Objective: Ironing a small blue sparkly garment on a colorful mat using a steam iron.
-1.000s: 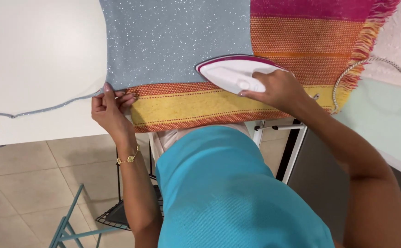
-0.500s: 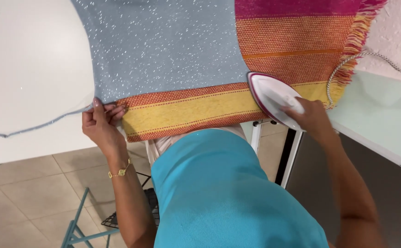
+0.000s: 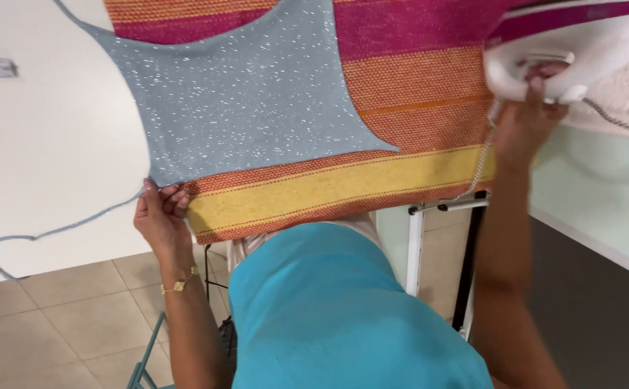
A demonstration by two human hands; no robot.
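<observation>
A grey-blue garment flecked with white lies flat on a striped cloth of magenta, orange and yellow that covers an ironing board. My left hand pinches the garment's lower left corner at the board's near edge. A thin grey-blue strap trails from that corner over the white surface. My right hand grips the handle of a white and magenta iron, lifted off the cloth at the upper right. Its braided cord hangs beside my wrist.
A white tabletop lies to the left of the board. A pale green surface sits at the right. White board legs stand below, over beige floor tiles. A teal metal frame shows near my left forearm.
The iron has moved from the yellow stripe near the board's front edge to the right and is now lifted off the cloth. My left hand still holds the garment's corner.
</observation>
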